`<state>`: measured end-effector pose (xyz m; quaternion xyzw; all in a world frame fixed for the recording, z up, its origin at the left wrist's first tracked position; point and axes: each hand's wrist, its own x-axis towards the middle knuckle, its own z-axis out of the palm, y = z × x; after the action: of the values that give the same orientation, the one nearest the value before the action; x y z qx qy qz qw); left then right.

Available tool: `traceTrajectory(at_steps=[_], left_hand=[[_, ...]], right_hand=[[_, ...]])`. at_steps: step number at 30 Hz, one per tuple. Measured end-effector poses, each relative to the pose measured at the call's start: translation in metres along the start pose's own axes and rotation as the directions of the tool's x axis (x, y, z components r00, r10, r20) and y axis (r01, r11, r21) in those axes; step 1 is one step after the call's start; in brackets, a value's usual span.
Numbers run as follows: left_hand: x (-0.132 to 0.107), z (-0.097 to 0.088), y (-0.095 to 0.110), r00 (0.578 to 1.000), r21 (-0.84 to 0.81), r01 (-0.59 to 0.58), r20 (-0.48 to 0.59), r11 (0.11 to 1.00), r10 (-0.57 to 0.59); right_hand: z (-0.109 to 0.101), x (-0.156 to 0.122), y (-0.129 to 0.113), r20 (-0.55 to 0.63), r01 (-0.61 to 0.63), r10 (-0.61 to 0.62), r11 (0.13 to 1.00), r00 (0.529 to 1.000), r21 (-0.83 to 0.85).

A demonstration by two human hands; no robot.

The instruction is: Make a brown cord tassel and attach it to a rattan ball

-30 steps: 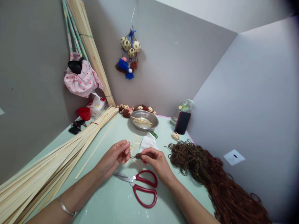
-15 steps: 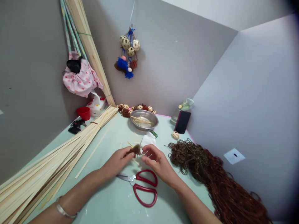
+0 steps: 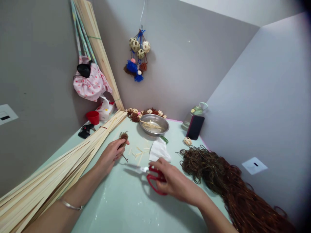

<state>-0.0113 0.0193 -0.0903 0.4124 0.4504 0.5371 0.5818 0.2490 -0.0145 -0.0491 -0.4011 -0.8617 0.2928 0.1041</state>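
Note:
My left hand [image 3: 112, 154] is closed on a small brown yarn tassel [image 3: 123, 136], held up above the pale green table [image 3: 126, 207] near the bamboo strips. My right hand [image 3: 171, 179] is wrapped round the red handles of the scissors [image 3: 152, 176], lifting them a little off the table; the blades point left. Short cut bamboo bits [image 3: 138, 152] and a white tissue [image 3: 159, 150] lie just beyond the hands.
A long bundle of bamboo strips [image 3: 60, 168] runs along the left. A heap of brown yarn [image 3: 223, 181] lies right. At the back stand a metal bowl [image 3: 155, 124], a phone [image 3: 195, 127], a red cup [image 3: 93, 117] and woven balls [image 3: 145, 112].
My left hand took the tassel away to the left and upward. My right hand let go of it, dropped to the scissors and picked them up by the handles.

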Motion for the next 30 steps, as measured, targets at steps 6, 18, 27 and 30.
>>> traceTrajectory(at_steps=[6,18,27,30], left_hand=[[-0.005,0.006,0.008,0.999,-0.008,-0.047,0.012,0.999,0.048],[-0.02,0.032,0.001,0.947,0.202,-0.034,0.318,0.979,-0.033],[-0.019,0.031,0.002,0.881,0.264,-0.005,0.457,0.964,-0.121],[-0.019,0.03,0.004,0.867,0.248,0.026,0.477,0.968,-0.145]], right_hand=[[-0.013,0.008,0.023,-0.16,-0.006,0.065,0.938,0.985,0.345],[0.001,0.009,0.016,0.016,0.072,-0.08,0.951,0.997,0.302],[-0.001,0.008,0.007,0.011,0.062,-0.076,0.885,0.997,0.461],[-0.001,0.006,0.002,0.072,-0.027,-0.017,0.824,0.997,0.566]])
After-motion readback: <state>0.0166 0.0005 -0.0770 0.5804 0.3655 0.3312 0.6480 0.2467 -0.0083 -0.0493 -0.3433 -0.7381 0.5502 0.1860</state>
